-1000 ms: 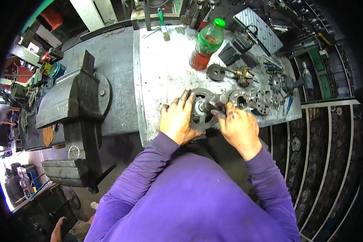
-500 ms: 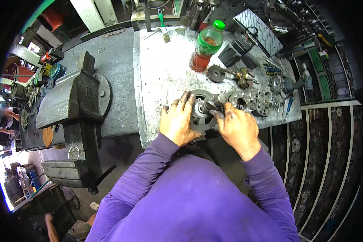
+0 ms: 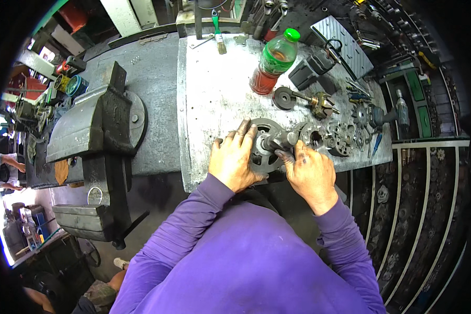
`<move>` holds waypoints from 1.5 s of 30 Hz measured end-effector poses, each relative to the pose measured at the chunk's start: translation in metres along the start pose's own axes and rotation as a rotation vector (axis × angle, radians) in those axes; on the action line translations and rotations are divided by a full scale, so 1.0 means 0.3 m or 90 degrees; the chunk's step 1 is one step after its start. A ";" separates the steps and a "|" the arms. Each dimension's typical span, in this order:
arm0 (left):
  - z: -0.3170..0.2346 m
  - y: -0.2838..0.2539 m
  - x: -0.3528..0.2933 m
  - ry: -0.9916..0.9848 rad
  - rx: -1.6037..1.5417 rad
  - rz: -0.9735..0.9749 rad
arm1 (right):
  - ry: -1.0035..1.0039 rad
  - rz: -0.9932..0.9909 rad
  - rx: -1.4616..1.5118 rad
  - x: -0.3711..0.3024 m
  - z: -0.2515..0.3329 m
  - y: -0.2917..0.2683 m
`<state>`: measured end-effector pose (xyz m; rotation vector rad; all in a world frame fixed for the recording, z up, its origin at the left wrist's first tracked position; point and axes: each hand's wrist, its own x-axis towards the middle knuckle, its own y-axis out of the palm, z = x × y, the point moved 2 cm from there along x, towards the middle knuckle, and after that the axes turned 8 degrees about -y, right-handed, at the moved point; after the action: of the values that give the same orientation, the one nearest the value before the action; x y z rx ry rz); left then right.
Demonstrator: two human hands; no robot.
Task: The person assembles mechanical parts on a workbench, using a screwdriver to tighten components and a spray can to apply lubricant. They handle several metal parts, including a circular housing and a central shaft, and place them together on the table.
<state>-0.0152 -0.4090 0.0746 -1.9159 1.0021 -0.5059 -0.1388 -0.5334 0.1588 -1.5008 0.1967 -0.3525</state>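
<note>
A dark metal wheel [image 3: 261, 144] with holes in it is near the front edge of the pale table [image 3: 206, 89], between the person's two hands. A thick metal rod [image 3: 284, 139] sticks out from the middle of the wheel and points to the right.

The left hand [image 3: 231, 161] holds the left side of the wheel. Its fingers lie close together on the far part of the rim, and its thumb reaches around to the near part. The right hand [image 3: 313, 171] has its thumb and pointing finger clamped on the rod; its other fingers are curled in, and I cannot tell if they touch it.

Just right of the rod are some grey metal parts [image 3: 341, 145]. A blue screwdriver [image 3: 375, 145] lies past them. Behind the wheel is a flat round disc [image 3: 283, 98]. Farther back stands a bottle [image 3: 265, 80] with a green cap and red stuff inside, next to a black tool [image 3: 311, 71]. A brush [image 3: 217, 31] with a green handle lies at the back. A big dark vise [image 3: 78, 131] is well to the left.
</note>
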 end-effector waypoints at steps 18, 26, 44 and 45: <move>-0.005 0.011 -0.020 0.018 -0.010 -0.044 | -0.031 -0.072 0.040 -0.002 -0.025 -0.053; -0.008 0.008 -0.002 0.009 -0.020 -0.027 | -0.015 0.033 -0.025 0.004 -0.003 -0.030; -0.041 0.030 -0.007 0.032 0.023 -0.048 | 0.557 -0.113 0.078 -0.558 -0.699 -0.108; -0.038 0.031 -0.004 0.037 0.013 -0.041 | 0.586 -0.122 0.031 -0.594 -0.793 -0.082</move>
<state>-0.0276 -0.4165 0.0727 -1.9291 0.9718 -0.6097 -0.3891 -0.6952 0.1516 -1.2176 0.7638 -1.1838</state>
